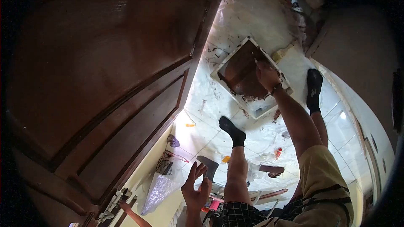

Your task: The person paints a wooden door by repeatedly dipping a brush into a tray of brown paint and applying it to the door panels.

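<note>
My right hand reaches over a shallow white tray on the floor, with a dark band at the wrist. Its fingers curl together above a smooth brown surface that fills most of the tray. What they grip, if anything, I cannot make out. Brown crumbs and smears mark the tray's near end and rim. My left hand is raised low in the view, apart from the tray, with fingers spread and nothing in them.
A large brown panelled door takes up the left. Near its latch is another forearm. My socked feet stand on tiles under smeared plastic sheeting. A brown block, an orange-red tube and silvery wrap lie about.
</note>
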`<state>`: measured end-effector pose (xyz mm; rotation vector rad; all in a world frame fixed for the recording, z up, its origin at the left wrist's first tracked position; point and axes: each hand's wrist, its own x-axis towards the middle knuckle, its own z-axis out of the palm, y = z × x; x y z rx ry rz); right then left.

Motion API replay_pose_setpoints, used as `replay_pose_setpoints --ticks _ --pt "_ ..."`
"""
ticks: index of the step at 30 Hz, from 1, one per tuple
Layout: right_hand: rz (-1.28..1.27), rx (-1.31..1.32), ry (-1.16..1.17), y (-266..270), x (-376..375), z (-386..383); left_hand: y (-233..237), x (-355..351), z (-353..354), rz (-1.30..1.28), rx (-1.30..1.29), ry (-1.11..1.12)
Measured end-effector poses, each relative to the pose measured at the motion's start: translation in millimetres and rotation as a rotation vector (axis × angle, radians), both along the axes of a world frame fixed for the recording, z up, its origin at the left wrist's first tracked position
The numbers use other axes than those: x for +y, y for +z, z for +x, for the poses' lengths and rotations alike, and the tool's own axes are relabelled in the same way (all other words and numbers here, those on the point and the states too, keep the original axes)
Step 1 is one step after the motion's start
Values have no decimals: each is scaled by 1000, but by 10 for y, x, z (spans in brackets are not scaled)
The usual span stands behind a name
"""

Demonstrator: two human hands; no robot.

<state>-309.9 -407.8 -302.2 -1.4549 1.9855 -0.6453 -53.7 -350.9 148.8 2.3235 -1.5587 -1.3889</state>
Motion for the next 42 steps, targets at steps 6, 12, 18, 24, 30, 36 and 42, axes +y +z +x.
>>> replay_pose_setpoints --ticks 6,12,18,24,30,36,42 --pt "44 -877 -687 448 180 -181 189 -145 -24 -63 49 10" --pt "100 -1392 -1008 965 422 -381 310 -159 -63 -112 88 -24" --pt "54 -1700 -943 1210 540 -457 511 -169 -44 -217 81 -143" --pt "-188 -1978 -736 2906 -212 -193 852 -265 -47 -217 91 -42" --pt "-561 -1673 -544 4849 -1443 105 997 -223 65 -270 72 -65" --pt "-798 -1589 -472 5506 -2009 469 1145 -238 105 -289 41 -102" --pt "-982 -1259 -476 5503 -2302 828 1113 -183 254 -252 6 -48"
